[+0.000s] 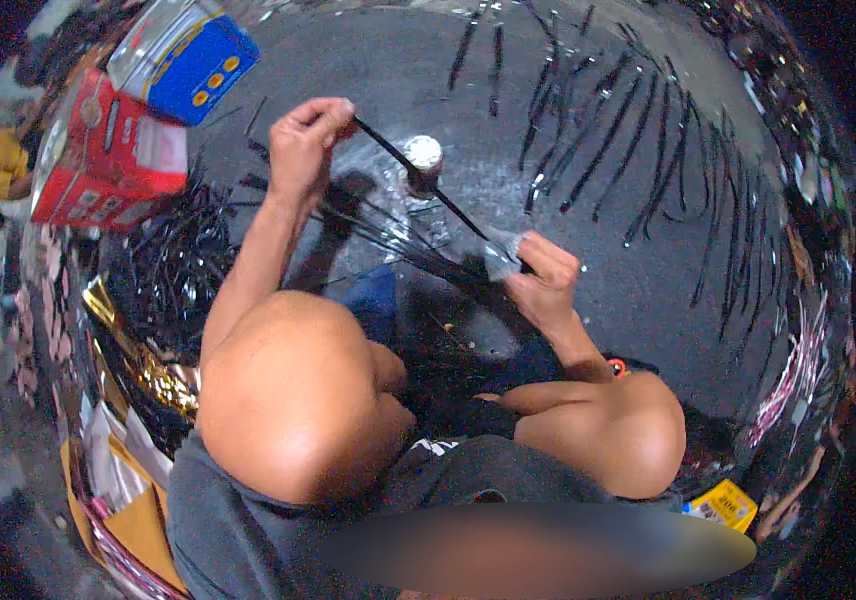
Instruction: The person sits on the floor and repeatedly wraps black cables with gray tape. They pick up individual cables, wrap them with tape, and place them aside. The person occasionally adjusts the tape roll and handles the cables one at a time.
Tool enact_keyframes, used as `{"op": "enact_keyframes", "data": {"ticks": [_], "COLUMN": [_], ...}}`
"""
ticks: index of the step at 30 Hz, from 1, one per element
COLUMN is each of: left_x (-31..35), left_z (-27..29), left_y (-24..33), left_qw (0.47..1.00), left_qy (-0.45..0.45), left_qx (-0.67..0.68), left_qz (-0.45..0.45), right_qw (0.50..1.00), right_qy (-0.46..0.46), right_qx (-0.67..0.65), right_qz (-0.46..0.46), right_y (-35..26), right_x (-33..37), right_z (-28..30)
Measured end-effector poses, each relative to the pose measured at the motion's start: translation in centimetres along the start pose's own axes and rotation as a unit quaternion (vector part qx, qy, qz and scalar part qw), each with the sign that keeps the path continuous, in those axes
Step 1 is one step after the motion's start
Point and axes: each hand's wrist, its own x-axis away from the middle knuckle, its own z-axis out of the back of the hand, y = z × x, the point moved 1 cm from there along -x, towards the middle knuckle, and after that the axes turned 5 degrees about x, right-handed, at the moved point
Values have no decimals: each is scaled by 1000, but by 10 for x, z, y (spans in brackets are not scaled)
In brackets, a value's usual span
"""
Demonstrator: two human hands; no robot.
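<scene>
Your L hand (305, 143) tight on long thin black strip (460, 211), R hand (546, 276) tight on crumpled whitish sheet (501, 252) round it.

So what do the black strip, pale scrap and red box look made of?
Black strip: likely plastic, smooth and evenly dark, though rubber is possible. Pale scrap: possibly thin film or tissue, as it looks crumpled and partly see-through. Red box: probably cardboard, smooth, with flat printed panels and defined corners.

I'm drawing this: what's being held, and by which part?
A black strip: the left hand pinches its upper end; the right hand grips lower down, with a pale sheet.
</scene>
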Motion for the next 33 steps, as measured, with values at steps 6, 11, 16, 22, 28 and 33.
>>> {"op": "enact_keyframes", "data": {"ticks": [6,11,16,22,28,33], "left_x": [-43,-62,-79,-123,-178,-219], "left_z": [92,166,210,69,-50,-77], "left_y": [-11,-40,-72,-93,-124,-171], "left_qw": [987,976,828,764,612,492], "left_qy": [141,193,211,19,-236,-408], "left_qx": [-2,-41,-516,-599,-612,-637], "left_qz": [78,98,62,-237,-442,-430], "right_qw": [986,975,972,924,946,926], "right_qy": [-106,-146,-172,-341,-195,-134], "right_qx": [4,-40,-62,12,27,45], "right_qz": [-130,-165,-146,-174,-257,-349], "right_y": [12,26,40,63,51,61], "right_x": [63,101,118,140,102,101], "right_z": [9,12,-6,-19,4,24]}}
